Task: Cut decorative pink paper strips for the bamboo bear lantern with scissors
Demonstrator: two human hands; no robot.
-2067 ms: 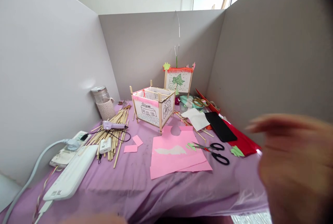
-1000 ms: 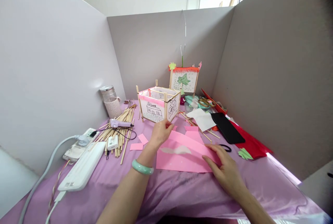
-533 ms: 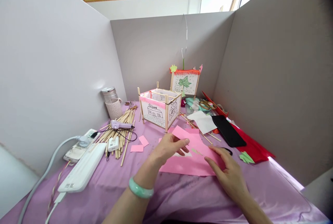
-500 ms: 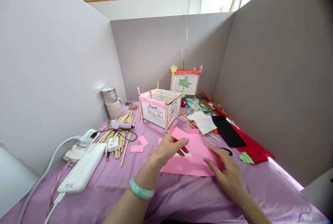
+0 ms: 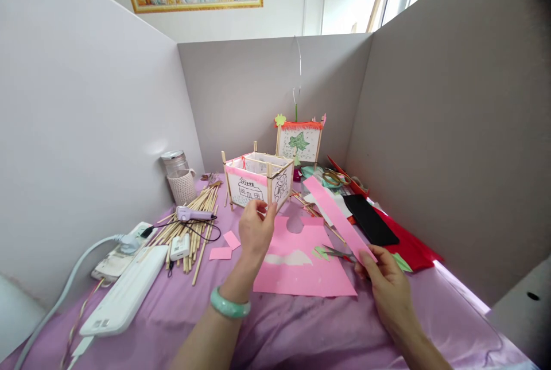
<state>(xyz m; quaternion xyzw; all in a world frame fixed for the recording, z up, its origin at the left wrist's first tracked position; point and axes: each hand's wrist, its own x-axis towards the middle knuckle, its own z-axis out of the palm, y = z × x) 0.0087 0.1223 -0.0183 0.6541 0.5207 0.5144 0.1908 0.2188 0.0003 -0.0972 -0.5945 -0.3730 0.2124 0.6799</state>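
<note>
My left hand [image 5: 257, 229] has its thumb and fingers closed around the lower front corner post of a paper lantern [image 5: 247, 183], a stick frame with drawn white panels and a pink band on its upper edge. My right hand [image 5: 385, 278] pinches the lower end of a long pink paper strip [image 5: 336, 218], which slants up and to the left. Under the strip lies a pair of scissors [image 5: 336, 252], its handles partly hidden by my right hand. Between my hands a pink paper sheet [image 5: 297, 281] lies flat, with pale bare patches and a green scrap [image 5: 319, 252] on it.
Bamboo sticks [image 5: 200, 209], a lilac glue gun [image 5: 193, 213] and a white power strip [image 5: 124, 289] lie on the left, near a jar [image 5: 178, 178]. A finished lantern [image 5: 299, 143] hangs behind. On the right are a black phone [image 5: 370, 219] and red material [image 5: 415, 249].
My left hand has left the pink paper and moved up and left to the lantern. My right hand has lifted the pink strip off the sheet, uncovering the scissors.
</note>
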